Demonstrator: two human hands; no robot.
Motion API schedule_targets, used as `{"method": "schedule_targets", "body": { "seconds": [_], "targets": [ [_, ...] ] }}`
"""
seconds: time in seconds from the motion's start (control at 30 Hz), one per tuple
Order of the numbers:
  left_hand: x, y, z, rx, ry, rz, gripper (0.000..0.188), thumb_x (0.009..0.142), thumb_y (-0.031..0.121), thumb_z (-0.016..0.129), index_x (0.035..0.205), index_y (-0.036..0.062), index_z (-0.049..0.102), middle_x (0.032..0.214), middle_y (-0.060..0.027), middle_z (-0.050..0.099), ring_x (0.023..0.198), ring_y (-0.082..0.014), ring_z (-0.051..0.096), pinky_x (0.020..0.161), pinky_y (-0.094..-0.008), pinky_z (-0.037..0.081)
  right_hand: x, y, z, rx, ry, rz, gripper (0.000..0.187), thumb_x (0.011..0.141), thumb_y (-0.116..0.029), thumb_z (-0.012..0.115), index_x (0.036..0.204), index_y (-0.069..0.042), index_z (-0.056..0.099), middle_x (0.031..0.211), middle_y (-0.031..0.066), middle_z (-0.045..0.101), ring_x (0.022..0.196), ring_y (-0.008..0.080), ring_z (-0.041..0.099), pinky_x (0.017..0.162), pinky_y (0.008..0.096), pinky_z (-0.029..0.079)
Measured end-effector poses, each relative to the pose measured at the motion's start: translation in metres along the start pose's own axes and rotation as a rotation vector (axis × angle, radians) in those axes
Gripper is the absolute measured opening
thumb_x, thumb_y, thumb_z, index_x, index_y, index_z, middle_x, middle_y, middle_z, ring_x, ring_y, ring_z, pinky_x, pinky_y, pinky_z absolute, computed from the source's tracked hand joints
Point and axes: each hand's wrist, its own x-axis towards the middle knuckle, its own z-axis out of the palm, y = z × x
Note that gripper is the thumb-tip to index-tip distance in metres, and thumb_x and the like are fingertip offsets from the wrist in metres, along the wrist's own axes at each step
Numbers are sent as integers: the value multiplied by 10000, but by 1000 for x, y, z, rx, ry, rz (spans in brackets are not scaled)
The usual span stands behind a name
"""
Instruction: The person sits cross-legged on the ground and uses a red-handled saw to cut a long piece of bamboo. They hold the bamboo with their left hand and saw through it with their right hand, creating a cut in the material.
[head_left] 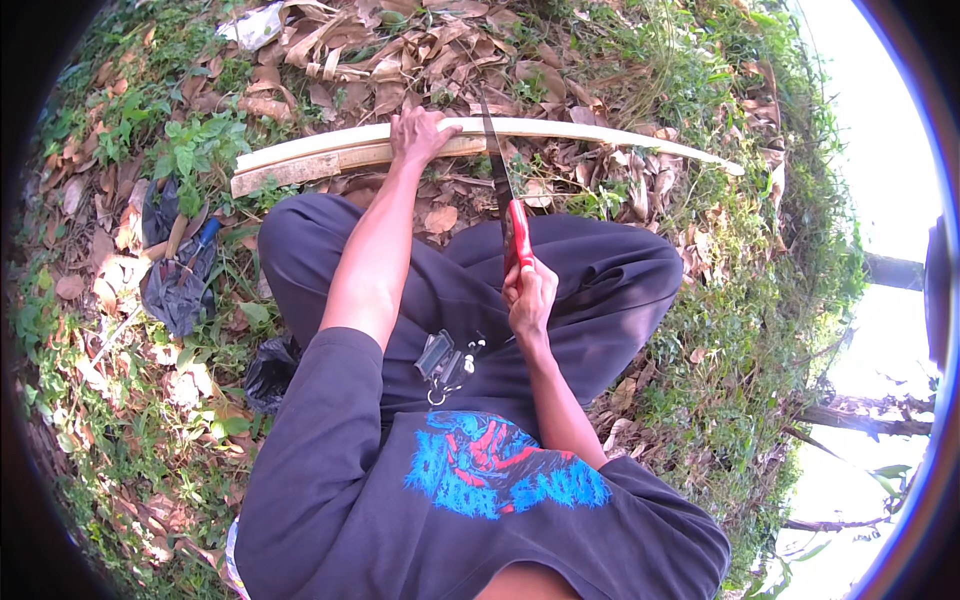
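A long pale wooden strip (600,130) lies crosswise beyond my knees, seeming bent by the lens. Along the near side of its left part runs a shorter, rougher wooden piece (300,172), which ends close to the saw blade. My left hand (422,138) grips the wood left of the blade, fingers over the far edge and thumb pointing right. In my right hand (531,295), closed around its red handle, is a hand saw (503,180). The dark blade points away from me and crosses the long strip just past the shorter piece's end. How deep it sits is unclear.
To the left, a black plastic bag (185,290) lies near a blue-handled tool (207,233). Another black bag (270,375) sits beside my left thigh. A key ring (437,397) with dark attachments rests on my lap. Dry leaves (400,70) and grass cover the ground.
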Motion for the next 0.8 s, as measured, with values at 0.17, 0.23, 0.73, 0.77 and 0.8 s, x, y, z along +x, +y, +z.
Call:
{"method": "schedule_targets", "body": {
  "seconds": [0.17,0.23,0.73,0.77,0.8],
  "targets": [
    [-5,6,-1,31,40,37,515,790,630,693,1069,202,759,1092,-100,680,1103,-259,565,932,-440,393,61,7,13,-77,25,-64,326,956,-185,414,686,-23,498,496,-13,394,382,69,324,384,243,253],
    [-4,8,3,35,51,60,517,789,634,692,1068,204,759,1083,-101,680,1094,-261,567,935,-443,395,79,10,22,-170,37,-89,323,958,-180,418,692,-17,502,500,-12,399,384,67,321,386,246,245],
    [-7,6,5,39,96,78,469,799,620,689,1029,219,764,1010,-87,670,1016,-245,567,886,-426,390,77,-3,23,-100,74,-40,364,960,-239,439,668,-30,503,488,-6,403,378,77,335,379,245,261],
    [-6,6,8,36,93,78,470,798,622,688,1031,220,763,1018,-86,671,1018,-242,566,887,-425,388,76,-2,24,-127,57,-50,365,951,-223,438,655,-21,506,492,-4,417,389,81,357,389,254,279],
    [-8,5,10,42,141,99,491,791,634,688,1039,217,760,1040,-87,672,1029,-236,564,889,-421,384,72,-2,23,-154,42,-61,366,942,-207,436,642,-11,509,496,-2,431,400,85,379,399,263,297]
  ]
}}
